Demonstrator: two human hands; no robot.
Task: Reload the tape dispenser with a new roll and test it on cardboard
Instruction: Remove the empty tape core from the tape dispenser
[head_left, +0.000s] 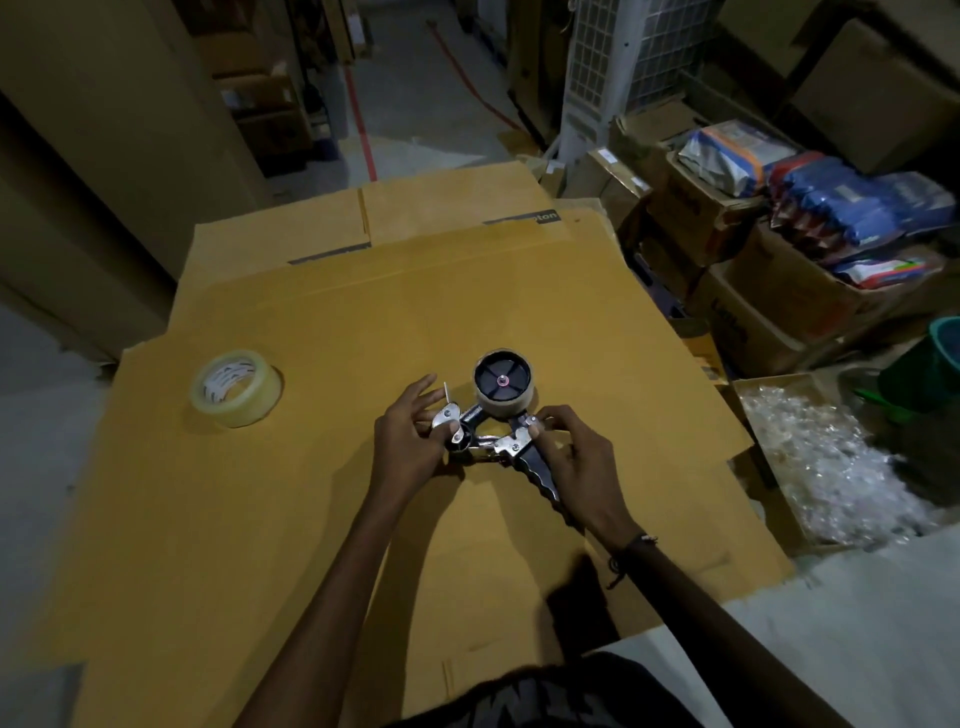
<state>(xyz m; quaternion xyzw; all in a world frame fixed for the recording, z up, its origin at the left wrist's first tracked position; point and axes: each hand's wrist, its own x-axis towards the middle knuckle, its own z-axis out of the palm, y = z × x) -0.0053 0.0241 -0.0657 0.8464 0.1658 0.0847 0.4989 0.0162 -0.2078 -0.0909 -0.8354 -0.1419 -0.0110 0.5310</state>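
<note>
A metal tape dispenser (493, 441) with a dark handle lies on flattened cardboard (322, 322). Its black hub (502, 382) carries an empty brown core. My left hand (410, 441) grips the dispenser's front end by the metal flap, index and middle fingers stretched out. My right hand (566, 457) pinches the metal frame just above the handle. A new roll of clear tape (238, 387) sits flat on the cardboard to the left, apart from both hands.
Open boxes with blue packets (831, 208) stand at the right. A box of clear plastic wrap (826, 457) sits close to the cardboard's right edge, with a green bucket (943, 348) beyond it. Tall cartons (104, 130) rise at the left.
</note>
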